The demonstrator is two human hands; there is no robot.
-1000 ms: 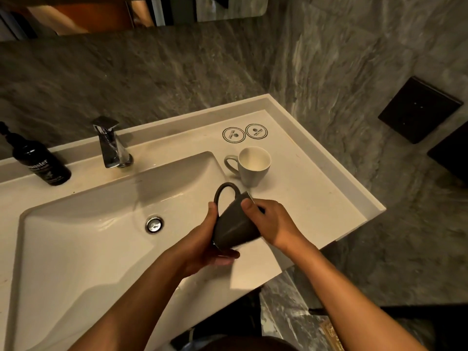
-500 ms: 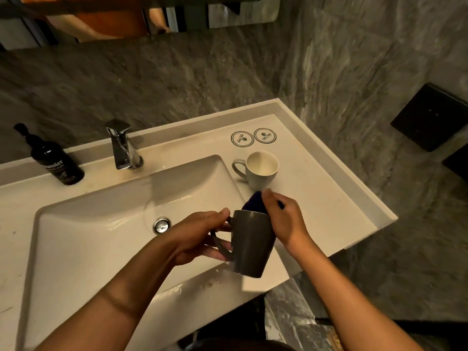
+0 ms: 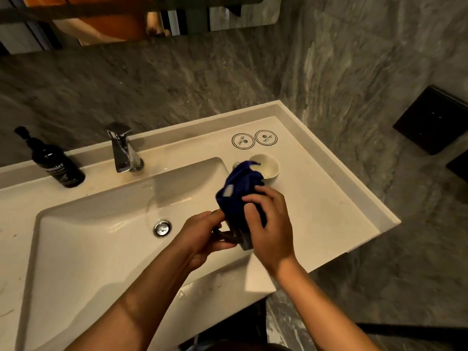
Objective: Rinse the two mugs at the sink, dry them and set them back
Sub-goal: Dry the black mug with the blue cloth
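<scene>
A dark grey mug (image 3: 236, 236) is held at the right edge of the basin, mostly hidden by a blue cloth (image 3: 238, 192) and both hands. My left hand (image 3: 202, 235) grips the mug by its handle. My right hand (image 3: 268, 224) presses the blue cloth over the mug's upper part. A white mug (image 3: 269, 167) stands upright on the counter just behind the cloth, its handle hidden.
The white sink basin (image 3: 101, 236) with a metal drain (image 3: 162, 228) lies to the left. A chrome tap (image 3: 122, 149) and a black pump bottle (image 3: 57, 162) stand at the back. Two round coasters (image 3: 254, 140) lie behind the white mug. Grey stone walls close in behind and right.
The grey mug was bare and tilted a second ago. Now my right hand has brought the blue cloth over it, and my left hand has shifted to the handle.
</scene>
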